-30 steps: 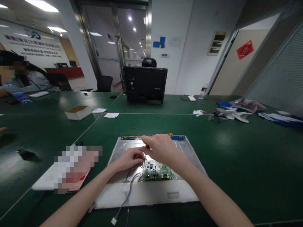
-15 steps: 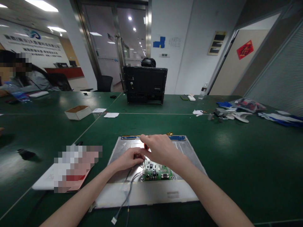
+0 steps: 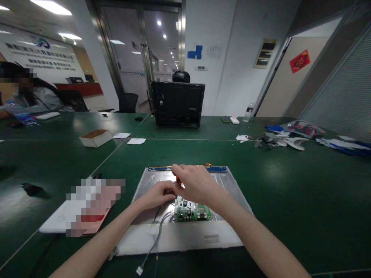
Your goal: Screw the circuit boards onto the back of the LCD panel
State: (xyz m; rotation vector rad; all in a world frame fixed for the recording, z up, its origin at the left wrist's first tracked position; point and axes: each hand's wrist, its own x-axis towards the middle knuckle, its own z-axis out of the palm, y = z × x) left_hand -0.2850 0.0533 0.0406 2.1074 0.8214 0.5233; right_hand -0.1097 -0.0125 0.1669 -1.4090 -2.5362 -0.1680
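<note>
A display panel (image 3: 226, 233) lies back side up on the table, with a green circuit board (image 3: 193, 212) on its metal back. My right hand (image 3: 195, 183) is closed round a screwdriver (image 3: 178, 179), whose orange and black handle shows beside the thumb. The screwdriver points down at the board's upper left corner. Close beside it, my left hand (image 3: 162, 193) has its fingers pinched by the tip; what they hold, if anything, is hidden. From the board's left side grey cables (image 3: 159, 231) run over the panel's near edge to a white connector (image 3: 139, 270).
Left of the panel lie a white and pink stack (image 3: 53, 220), partly blurred, and a black object (image 3: 31, 189). Farther back stand an open box (image 3: 95, 138) and a black monitor casing (image 3: 178, 104). Assorted parts (image 3: 278, 139) lie at right. Another person (image 3: 43, 98) sits far left.
Both hands stay in nearly the same place over the board. The screwdriver handle looks slightly turned in my right hand.
</note>
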